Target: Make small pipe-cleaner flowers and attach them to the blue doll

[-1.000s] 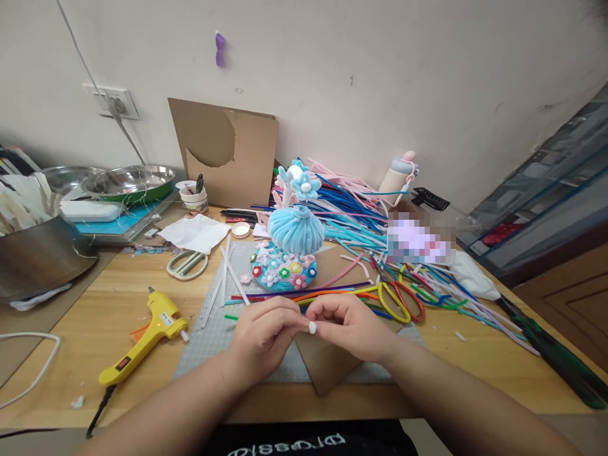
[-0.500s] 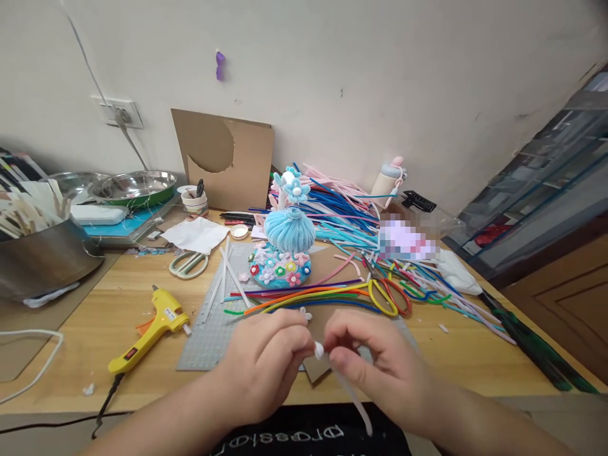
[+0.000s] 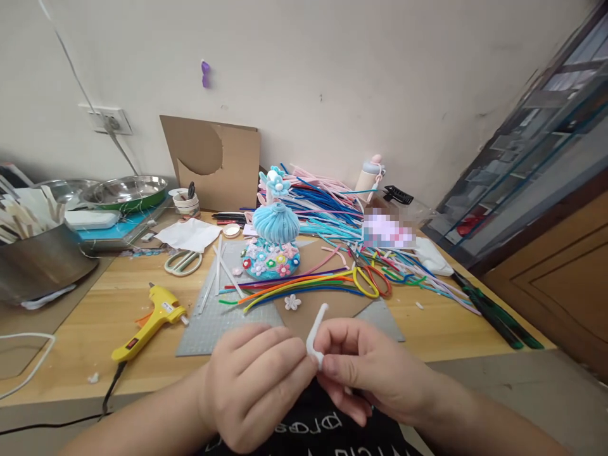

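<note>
A white fuzzy pipe cleaner [image 3: 315,332] is pinched between my two hands at the lower middle, one end pointing up. My left hand [image 3: 263,380] has its fingers closed at the lower bend of it. My right hand [image 3: 358,367] grips the same piece between thumb and index finger. Just beyond my hands, a small white flower [image 3: 292,302] lies on brown cardboard [image 3: 332,308]. Farther back stands a light blue pleated figure [image 3: 276,223] on a round blue base [image 3: 270,259] covered with coloured flowers.
A yellow glue gun [image 3: 147,323] lies at the left on the table. Coloured pipe cleaners [image 3: 294,283] stretch in front of the base, with yellow and red scissors [image 3: 368,282] at their right end. A metal pot [image 3: 42,259] holds sticks.
The white strip's free end, which hung down beneath my right hand, now points up between my hands. The view has shifted, and the small white flower is uncovered.
</note>
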### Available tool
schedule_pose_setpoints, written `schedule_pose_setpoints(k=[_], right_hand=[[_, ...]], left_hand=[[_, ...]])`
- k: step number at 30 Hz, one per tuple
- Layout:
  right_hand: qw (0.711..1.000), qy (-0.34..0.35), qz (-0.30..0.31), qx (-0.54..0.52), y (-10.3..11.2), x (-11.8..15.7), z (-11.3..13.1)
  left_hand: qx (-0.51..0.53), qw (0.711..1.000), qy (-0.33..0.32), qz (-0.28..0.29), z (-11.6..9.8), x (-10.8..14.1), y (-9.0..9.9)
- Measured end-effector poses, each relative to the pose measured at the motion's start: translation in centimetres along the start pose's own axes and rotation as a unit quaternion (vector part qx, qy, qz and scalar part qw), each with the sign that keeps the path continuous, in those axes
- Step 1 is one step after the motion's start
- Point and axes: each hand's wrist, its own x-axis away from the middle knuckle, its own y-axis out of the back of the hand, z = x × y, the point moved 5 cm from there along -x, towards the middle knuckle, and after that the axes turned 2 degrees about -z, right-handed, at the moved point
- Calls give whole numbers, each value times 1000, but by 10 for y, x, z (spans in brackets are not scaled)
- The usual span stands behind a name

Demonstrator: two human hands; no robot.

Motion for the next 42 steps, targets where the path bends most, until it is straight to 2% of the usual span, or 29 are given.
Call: schedule_pose_setpoints(k=[4, 7, 12, 16, 20, 23, 25, 27, 28, 29, 30, 32, 34, 35, 36, 37, 38, 39, 40, 42], right_hand=[[995, -54, 43, -71, -3, 0, -11], [992, -48, 53, -102, -7, -3, -14], [988, -31, 77, -127, -13, -5, -17], [988, -27, 80, -129, -14, -5, -17], [990, -20, 90, -102, -14, -5, -16], [994, -12, 82, -66, -14, -3, -15], [998, 19, 65, -18, -14, 1, -11], [992, 90, 20, 88, -14, 7, -2], [975, 143, -7, 168, -15, 12, 5], [942, 207, -34, 262, -17, 18, 14], [889, 277, -51, 360, -21, 25, 23], [743, 402, -57, 531, -32, 39, 35], [602, 477, -39, 639, -40, 47, 39], [556, 496, -28, 667, -41, 48, 40], [537, 504, -19, 676, -41, 48, 42], [546, 505, -18, 669, -40, 47, 45], [578, 498, -28, 646, -38, 45, 48], [627, 483, -47, 609, -34, 42, 52], [684, 460, -73, 562, -30, 39, 55], [795, 389, -121, 450, -20, 30, 55]], left_hand=[[3, 999, -20, 27, -9, 4, 4], [18, 998, -24, 55, -11, 3, 6], [46, 994, 50, 87, -5, -1, 7], [137, 981, 102, 94, -2, -10, 6], [229, 957, 143, 105, 4, -17, 3], [253, 951, 144, 106, 4, -20, 3], [245, 951, 152, 106, 2, -22, 4], [234, 949, 178, 110, 1, -22, 5], [232, 946, 194, 114, 0, -22, 5], [236, 941, 210, 118, -1, -22, 5], [242, 935, 228, 121, -1, -22, 4], [261, 918, 276, 114, 0, -21, 4], [308, 877, 351, 111, 4, -17, 0], [345, 844, 394, 118, 7, -14, -3], [387, 804, 432, 131, 8, -11, -7], [425, 767, 460, 143, 9, -9, -11], [450, 742, 474, 149, 11, -7, -12], [458, 738, 475, 140, 14, -7, -12], [443, 756, 467, 116, 18, -8, -9], [361, 833, 418, 45, 26, -13, 1]])
